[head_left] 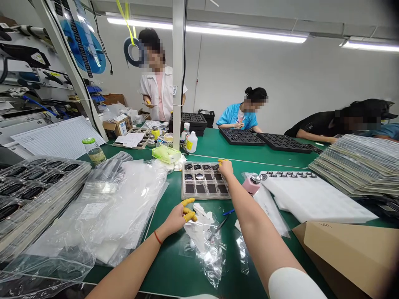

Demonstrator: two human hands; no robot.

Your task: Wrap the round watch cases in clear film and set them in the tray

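From my remote seat behind this head camera, I see both bare hands out over the green worktop (165, 276), with yellow finger cots (188, 202) on some fingers. The right hand (226, 168) reaches forward, its fingertips at the far right corner of a shallow compartment tray (199, 196). I can't tell whether that grip is clenched on the tray or on a piece inside it, or only resting there. The left hand (177, 218) hangs half-curled just above a crumpled clear plastic bag (205, 257), nearer to me, and I can't tell whether its grip has hold of the film. The tray sits between the hands and the far worktop, with round dark pieces in its upper compartments and dark rectangular pads in the lower ones. To my left lies a stack of clear blister trays (34, 187) holding dark oval pieces, beside a heap of clear plastic bags (124, 203). To my right, small dark pieces line the far edge of a white foam sheet (314, 199), next to a pink bottle (252, 185). Farther off, two black compartment trays (262, 139) lie on the worktop in front of seated co-workers.
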